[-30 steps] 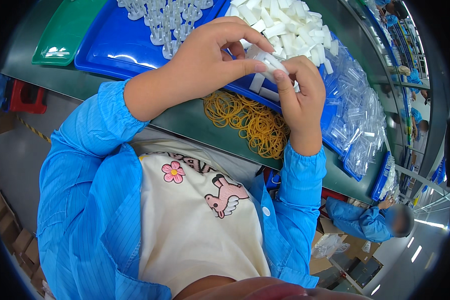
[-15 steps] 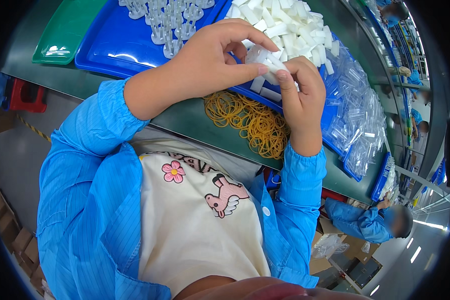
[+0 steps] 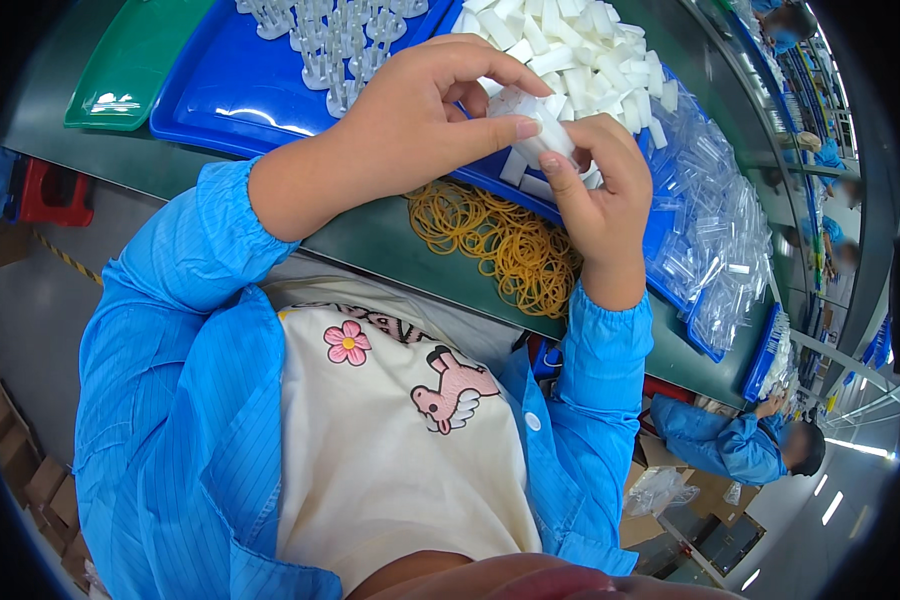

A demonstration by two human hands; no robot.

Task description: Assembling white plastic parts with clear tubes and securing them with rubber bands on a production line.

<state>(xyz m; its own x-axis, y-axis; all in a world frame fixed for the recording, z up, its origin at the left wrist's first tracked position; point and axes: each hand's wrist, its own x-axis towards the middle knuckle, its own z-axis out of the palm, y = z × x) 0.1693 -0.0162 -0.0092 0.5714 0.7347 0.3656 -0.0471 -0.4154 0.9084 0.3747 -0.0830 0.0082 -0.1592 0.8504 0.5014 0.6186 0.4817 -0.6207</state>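
Both hands (image 3: 530,150) seemingly over tray edge (image 3: 490,180)

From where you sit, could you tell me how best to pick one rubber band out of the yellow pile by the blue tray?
Probably pinch a loose loop at the near, table-edge fringe of the pile of yellow rubber bands, coming from above. The bands there lie flat, spread thin and less tangled; the far side tucks against the blue tray and under both hands.

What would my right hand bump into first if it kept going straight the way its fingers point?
Probably the heap of white blocks in the blue tray: the right hand, holding a small bundle of blocks, points toward it. Depth is hard to judge.
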